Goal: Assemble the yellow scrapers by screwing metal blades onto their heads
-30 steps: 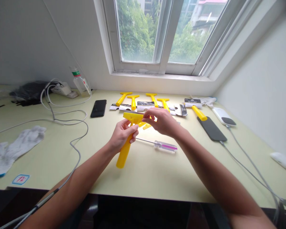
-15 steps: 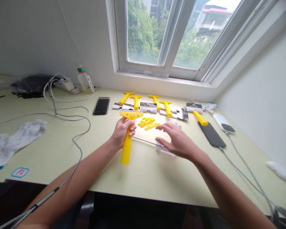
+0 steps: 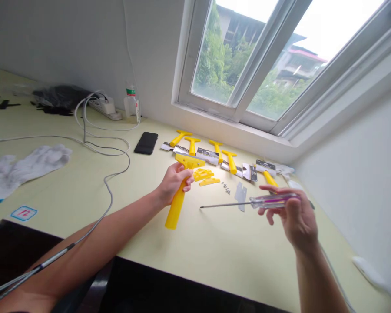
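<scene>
My left hand [image 3: 175,183] is closed around the handle of a yellow scraper [image 3: 175,211], its wide head up and a screw visible on it. In my right hand [image 3: 296,217] is a screwdriver [image 3: 270,201] with a clear and purple handle; its shaft points left toward the scraper, tip apart from it. Between the hands lie several yellow clamp pieces [image 3: 210,181], a cluster of small screws [image 3: 226,188] and flat metal blades [image 3: 240,193].
Several yellow scrapers [image 3: 230,163] and black-and-white packages [image 3: 207,155] lie along the back. A black phone [image 3: 146,143], a white glove [image 3: 35,167], cables [image 3: 112,175], a power strip [image 3: 106,108] and a plastic bottle [image 3: 131,106] are to the left.
My right hand has taken hold of the screwdriver, lifted it off the table and moved right. My left hand keeps the scraper, now slightly more tilted. The view has turned.
</scene>
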The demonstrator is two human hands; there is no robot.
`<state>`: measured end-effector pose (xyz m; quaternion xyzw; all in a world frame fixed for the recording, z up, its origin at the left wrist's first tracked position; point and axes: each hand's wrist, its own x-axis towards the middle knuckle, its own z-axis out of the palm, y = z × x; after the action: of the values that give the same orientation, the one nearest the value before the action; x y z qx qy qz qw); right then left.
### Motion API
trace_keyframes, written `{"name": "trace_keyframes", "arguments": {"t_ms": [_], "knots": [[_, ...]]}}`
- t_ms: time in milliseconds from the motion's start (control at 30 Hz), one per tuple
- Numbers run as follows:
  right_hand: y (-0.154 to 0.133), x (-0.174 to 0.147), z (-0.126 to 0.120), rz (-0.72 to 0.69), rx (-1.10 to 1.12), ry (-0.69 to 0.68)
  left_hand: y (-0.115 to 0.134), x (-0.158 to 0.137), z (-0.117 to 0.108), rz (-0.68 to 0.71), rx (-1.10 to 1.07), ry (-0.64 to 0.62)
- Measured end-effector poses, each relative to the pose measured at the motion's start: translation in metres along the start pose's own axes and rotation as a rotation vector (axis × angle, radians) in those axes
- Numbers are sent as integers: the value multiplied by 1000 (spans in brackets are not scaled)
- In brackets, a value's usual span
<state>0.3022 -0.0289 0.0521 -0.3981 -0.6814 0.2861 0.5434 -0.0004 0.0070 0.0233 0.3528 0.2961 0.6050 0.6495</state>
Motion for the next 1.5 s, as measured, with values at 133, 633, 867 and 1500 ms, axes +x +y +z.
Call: {"name": "trace_keyframes", "arguments": {"t_ms": [133, 633, 867, 1500], "knots": [[2, 31, 14, -108, 184, 266, -5, 0, 1, -9, 47, 42], [22, 28, 32, -99, 273, 564, -17, -5, 9, -55, 104, 57], [22, 27, 33, -73, 281, 523, -21, -4, 6, -55, 119, 28], [1, 2, 49, -348, -65, 555, -20, -1, 4, -153, 95, 81]]}}
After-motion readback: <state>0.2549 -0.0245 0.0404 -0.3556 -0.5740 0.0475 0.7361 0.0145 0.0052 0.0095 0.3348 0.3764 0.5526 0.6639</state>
